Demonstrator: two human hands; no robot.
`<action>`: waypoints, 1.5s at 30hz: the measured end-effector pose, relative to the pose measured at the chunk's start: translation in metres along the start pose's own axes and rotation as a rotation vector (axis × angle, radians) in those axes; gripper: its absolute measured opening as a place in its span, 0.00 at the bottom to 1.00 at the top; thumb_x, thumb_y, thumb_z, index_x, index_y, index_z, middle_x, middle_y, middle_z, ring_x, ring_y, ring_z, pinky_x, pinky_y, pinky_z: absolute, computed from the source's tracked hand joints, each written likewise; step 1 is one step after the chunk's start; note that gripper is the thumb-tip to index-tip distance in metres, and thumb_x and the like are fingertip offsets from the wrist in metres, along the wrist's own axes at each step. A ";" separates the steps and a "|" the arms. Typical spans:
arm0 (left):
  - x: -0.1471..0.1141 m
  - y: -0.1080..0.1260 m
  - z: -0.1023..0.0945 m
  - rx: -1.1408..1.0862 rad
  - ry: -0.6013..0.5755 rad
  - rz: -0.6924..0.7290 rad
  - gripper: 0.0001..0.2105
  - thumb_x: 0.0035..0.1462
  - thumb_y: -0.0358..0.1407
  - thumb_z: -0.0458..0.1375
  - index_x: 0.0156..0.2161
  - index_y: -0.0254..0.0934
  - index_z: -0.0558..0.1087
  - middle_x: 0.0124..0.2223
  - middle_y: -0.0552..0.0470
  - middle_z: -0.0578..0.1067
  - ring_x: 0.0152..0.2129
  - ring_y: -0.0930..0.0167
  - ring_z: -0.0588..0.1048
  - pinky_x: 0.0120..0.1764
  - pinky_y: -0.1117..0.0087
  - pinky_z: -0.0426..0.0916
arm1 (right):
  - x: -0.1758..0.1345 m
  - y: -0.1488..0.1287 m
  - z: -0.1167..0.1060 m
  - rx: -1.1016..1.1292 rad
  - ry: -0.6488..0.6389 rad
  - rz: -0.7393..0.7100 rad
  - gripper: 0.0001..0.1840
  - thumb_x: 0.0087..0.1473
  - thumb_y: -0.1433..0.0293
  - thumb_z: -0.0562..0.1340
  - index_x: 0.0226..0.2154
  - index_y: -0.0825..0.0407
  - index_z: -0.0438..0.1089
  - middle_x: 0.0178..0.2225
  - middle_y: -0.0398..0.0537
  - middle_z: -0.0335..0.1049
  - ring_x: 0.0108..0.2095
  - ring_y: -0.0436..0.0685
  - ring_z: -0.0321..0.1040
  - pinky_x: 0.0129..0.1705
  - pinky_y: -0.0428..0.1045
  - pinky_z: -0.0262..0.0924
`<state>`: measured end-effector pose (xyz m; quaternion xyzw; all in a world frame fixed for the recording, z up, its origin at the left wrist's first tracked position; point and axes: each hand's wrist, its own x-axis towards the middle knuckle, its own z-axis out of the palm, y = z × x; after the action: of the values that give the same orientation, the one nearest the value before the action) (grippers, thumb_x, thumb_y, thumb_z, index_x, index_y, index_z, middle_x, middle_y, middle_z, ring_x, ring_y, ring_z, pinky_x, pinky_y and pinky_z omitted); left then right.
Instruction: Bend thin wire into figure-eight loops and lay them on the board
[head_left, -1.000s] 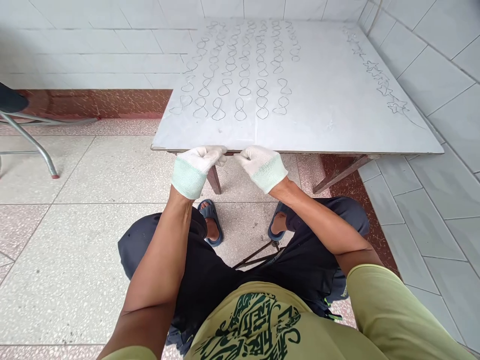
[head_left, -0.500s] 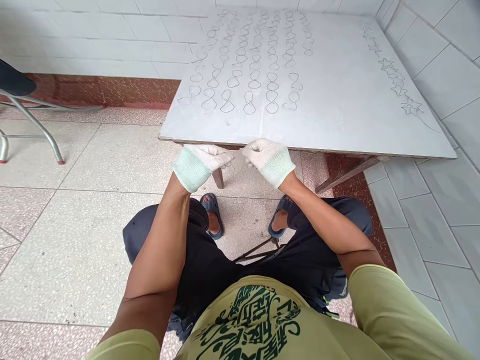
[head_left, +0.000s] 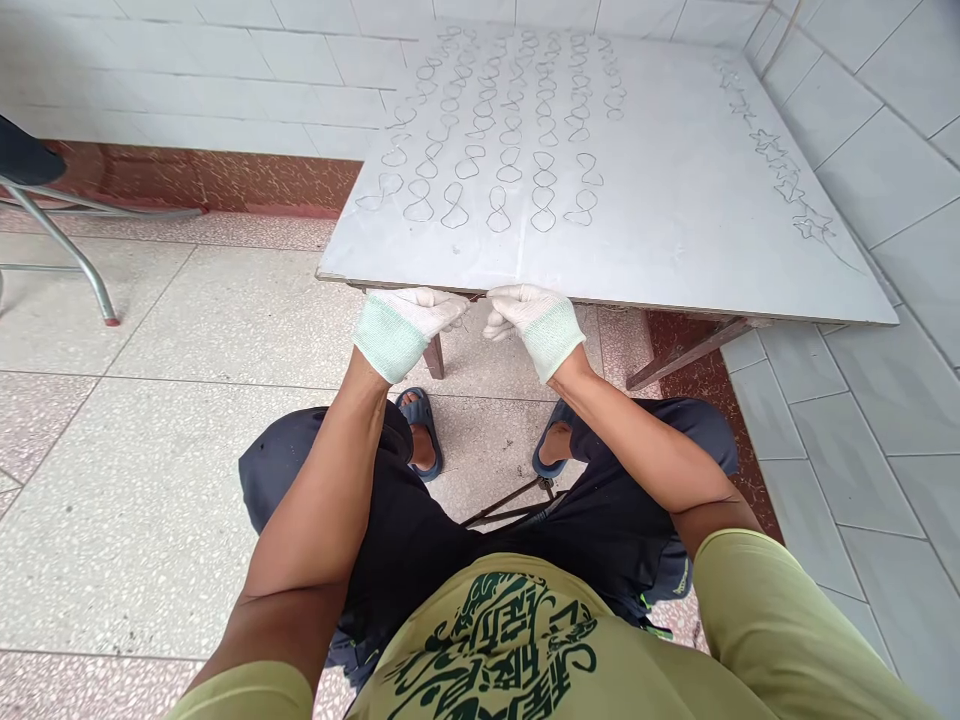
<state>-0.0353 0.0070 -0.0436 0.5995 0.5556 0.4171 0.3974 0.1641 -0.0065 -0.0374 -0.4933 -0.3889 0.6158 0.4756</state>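
My left hand (head_left: pixel 420 318), in a white knitted glove with a pale green cuff, is at the table's front edge with thumb and fingers pinched together. Facing it across a small gap, my right hand (head_left: pixel 525 312) wears the same kind of glove and pinches too, its lower fingers curled. Between the fingertips a thin wire (head_left: pixel 478 297) shows faintly; most of it is hidden by the gloves. Beyond the hands, rows of wire figure-eight shapes (head_left: pixel 499 207) lie on the white tabletop (head_left: pixel 660 200).
Along the table's right side lies a chain of wire stars (head_left: pixel 814 225). Tiled walls (head_left: pixel 300 100) stand behind and to the right. A table leg (head_left: pixel 686 352) slants below the right part. At the far left is a metal-legged chair (head_left: pixel 82 250). My slippered feet are under the table edge.
My right hand has turned slightly, and its lower fingers show more now. The left hand has shifted barely to the right. The view has moved a little.
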 end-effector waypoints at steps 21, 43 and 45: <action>0.004 -0.008 0.017 -0.328 0.067 0.013 0.15 0.47 0.48 0.77 0.31 0.37 0.87 0.31 0.46 0.85 0.30 0.65 0.81 0.39 0.63 0.77 | -0.007 0.024 0.005 0.235 -0.056 -0.237 0.14 0.67 0.54 0.74 0.41 0.48 0.82 0.35 0.47 0.86 0.49 0.63 0.86 0.68 0.63 0.74; 0.007 -0.014 0.019 -0.254 -0.093 -0.088 0.19 0.46 0.50 0.80 0.31 0.36 0.85 0.34 0.43 0.86 0.34 0.64 0.82 0.41 0.64 0.77 | 0.012 0.024 -0.021 -0.662 0.143 -0.419 0.12 0.73 0.61 0.66 0.39 0.43 0.84 0.28 0.38 0.76 0.36 0.56 0.77 0.46 0.50 0.70; 0.010 -0.020 0.019 -0.322 -0.154 -0.110 0.20 0.43 0.49 0.82 0.32 0.35 0.86 0.33 0.42 0.85 0.33 0.65 0.81 0.41 0.65 0.78 | 0.009 0.024 -0.022 -0.757 0.163 -0.484 0.11 0.73 0.64 0.66 0.39 0.43 0.84 0.34 0.41 0.81 0.41 0.58 0.79 0.51 0.51 0.70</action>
<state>-0.0235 0.0176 -0.0679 0.5269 0.4818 0.4312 0.5516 0.1804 -0.0033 -0.0675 -0.5742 -0.6519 0.2609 0.4210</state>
